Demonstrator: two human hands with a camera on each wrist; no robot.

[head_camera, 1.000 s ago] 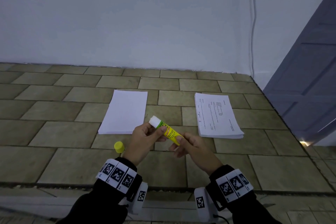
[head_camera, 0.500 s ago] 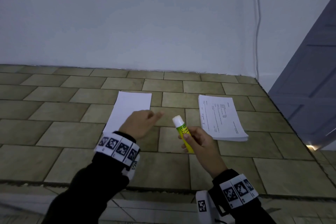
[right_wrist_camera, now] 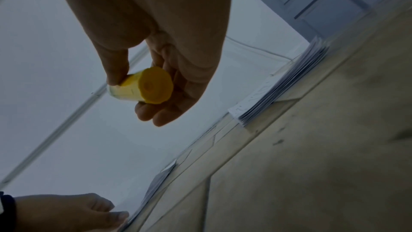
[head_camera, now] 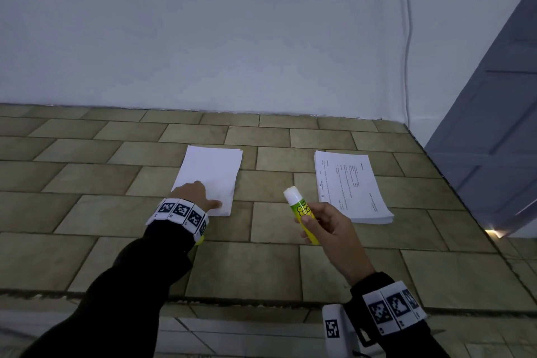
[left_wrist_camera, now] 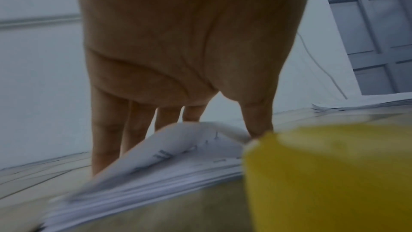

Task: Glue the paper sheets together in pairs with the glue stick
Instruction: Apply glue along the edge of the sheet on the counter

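Head view, glue stick (head_camera: 300,213): uncapped, tilted, between the two paper stacks, above the tiles
Right hand (head_camera: 328,228): thumb and fingers clamped round the glue stick
Left hand (head_camera: 193,193): on the blank stack's (head_camera: 212,174) near corner, pinching up the top sheet; well apart from the stick
Printed stack (head_camera: 348,186): just beyond the right hand

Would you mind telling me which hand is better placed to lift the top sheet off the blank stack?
Left. The left hand already rests on the blank stack, bending up its top sheet's corner. The right hand holds the uncapped glue stick above the floor.
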